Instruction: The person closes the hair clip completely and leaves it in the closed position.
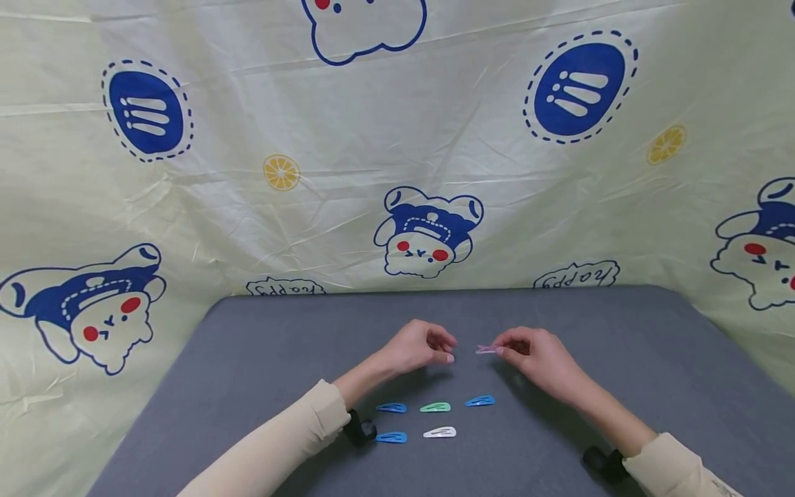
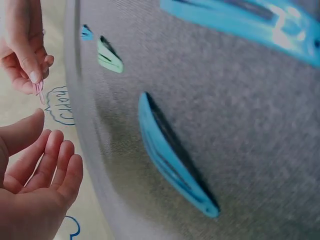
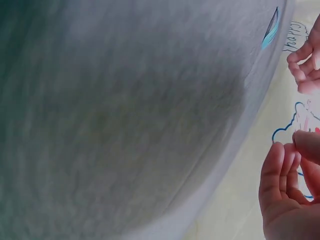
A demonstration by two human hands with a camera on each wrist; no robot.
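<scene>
Between thumb and fingertips, my right hand (image 1: 545, 360) pinches a pink snap hair clip (image 1: 486, 349), held above the table and pointing left. My left hand (image 1: 417, 346) faces it from the left, a short gap away, with fingers loosely bent and nothing in them. Below the hands, a row on the table has a blue clip (image 1: 392, 408), a green clip (image 1: 435, 407) and another blue clip (image 1: 480, 401). Nearer me lie a third blue clip (image 1: 392, 437) and a white clip (image 1: 439, 432). The left wrist view shows the pink clip (image 2: 39, 90) close by the left thumb.
A dark grey cloth covers the table (image 1: 279, 359). Behind it hangs a pale curtain (image 1: 348, 124) printed with cartoon figures and orange slices. Black wrist cameras sit at both cuffs, the left camera (image 1: 360, 428) right beside the blue clips.
</scene>
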